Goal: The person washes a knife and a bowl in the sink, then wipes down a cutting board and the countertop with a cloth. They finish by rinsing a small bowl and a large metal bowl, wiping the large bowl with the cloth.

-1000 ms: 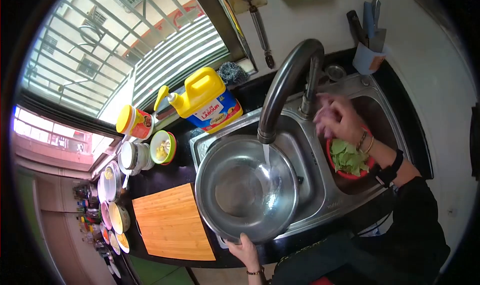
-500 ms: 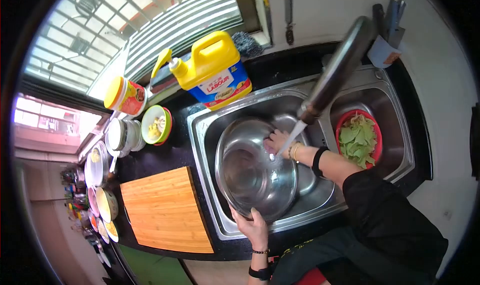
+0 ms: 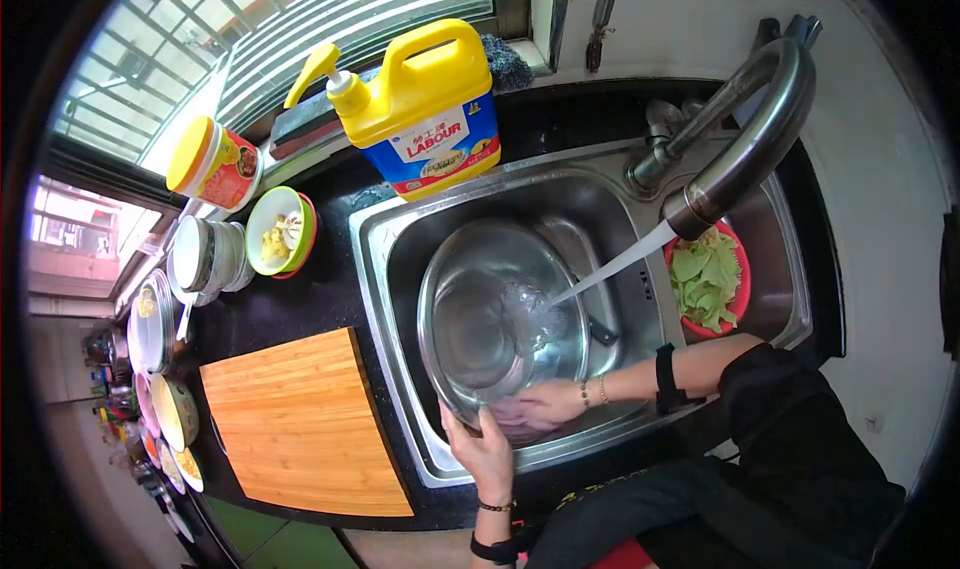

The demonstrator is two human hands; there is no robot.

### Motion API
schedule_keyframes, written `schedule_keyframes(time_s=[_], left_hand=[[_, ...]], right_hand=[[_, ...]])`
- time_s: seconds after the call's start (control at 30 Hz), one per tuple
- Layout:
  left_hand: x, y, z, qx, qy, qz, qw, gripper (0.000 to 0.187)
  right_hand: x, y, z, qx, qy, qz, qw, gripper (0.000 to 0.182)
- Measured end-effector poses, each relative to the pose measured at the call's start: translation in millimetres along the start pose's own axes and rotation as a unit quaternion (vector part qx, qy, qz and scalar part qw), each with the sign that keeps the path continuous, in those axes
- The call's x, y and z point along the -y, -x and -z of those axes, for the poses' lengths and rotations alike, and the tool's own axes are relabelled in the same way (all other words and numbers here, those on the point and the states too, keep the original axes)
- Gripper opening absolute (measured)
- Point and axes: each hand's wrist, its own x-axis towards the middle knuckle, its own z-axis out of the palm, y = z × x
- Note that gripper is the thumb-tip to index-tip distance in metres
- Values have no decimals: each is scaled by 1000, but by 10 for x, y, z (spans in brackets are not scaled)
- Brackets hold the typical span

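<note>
A large stainless steel mixing bowl stands tilted in the left sink basin. Water from the faucet runs into it. My left hand grips the near rim, thumb on top and fingers below. Inside the bowl, my right hand lies against the near wall, close to my left thumb. Its fingers look stretched out, though somewhat blurred by motion and water. Beside the bowl's right rim, a black handle shows in the basin; the rest of it is hidden.
A red basket of leafy greens sits in the right basin. Left of the sink lies a wooden cutting board. A yellow detergent jug stands behind. Stacked bowls and a green bowl line the counter's far left.
My right hand has moved from the bowl's far right side to its near wall. My left hand keeps its hold on the rim. The camera view has shifted, showing more of the faucet.
</note>
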Motion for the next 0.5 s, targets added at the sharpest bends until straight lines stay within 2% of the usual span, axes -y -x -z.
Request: schedule_keyframes(time_s=[0.03, 0.07, 0.1, 0.13, 0.2, 0.23, 0.27, 0.3, 0.33, 0.37, 0.4, 0.43, 0.47, 0.5], left_hand=[[8, -44, 13, 7, 7, -12, 1000, 52], [7, -90, 15, 14, 14, -24, 1000, 51], [-46, -139, 23, 15, 13, -23, 1000, 51], [-143, -196, 35, 39, -29, -20, 999, 51], [-209, -294, 19, 65, -72, -18, 995, 51], [-209, -331, 7, 54, -63, -47, 995, 49], [-216, -366, -8, 42, -53, -77, 995, 47], [-316, -362, -1, 19, -34, -57, 998, 42], [-300, -336, 4, 17, -34, -57, 998, 42], [-259, -272, 33, 21, 2, -3, 1000, 39], [-229, -200, 48, 27, 39, 51, 998, 36], [-218, -124, 29, 37, 15, 86, 995, 34], [-50, -37, 6, 53, 4, 83, 995, 36], [58, 92, -48, 47, -15, 43, 998, 33]], right_hand=[[-522, -28, -58, -79, 230, 135, 960, 41], [-567, -66, 276, 81, 288, -66, 952, 46], [-269, 13, 620, 68, 505, -143, 848, 42], [-245, -70, 969, 71, 478, -140, 864, 35], [-474, -233, 1292, -36, 691, -53, 720, 29], [-557, -249, 1271, -37, 690, -54, 721, 29], [-567, -258, 1230, -95, 657, -75, 744, 28], [-579, -284, 1177, -153, 622, -94, 762, 27], [-775, -410, 1035, -90, 558, -203, 800, 32], [-910, -381, 788, -103, 521, -231, 815, 42], [-629, -318, 608, -111, 411, -274, 862, 44], [-345, -252, 454, -117, 294, -314, 895, 47], [-530, -294, 305, 54, 392, -129, 909, 44], [-24, -307, 255, 145, 413, -90, 894, 42]])
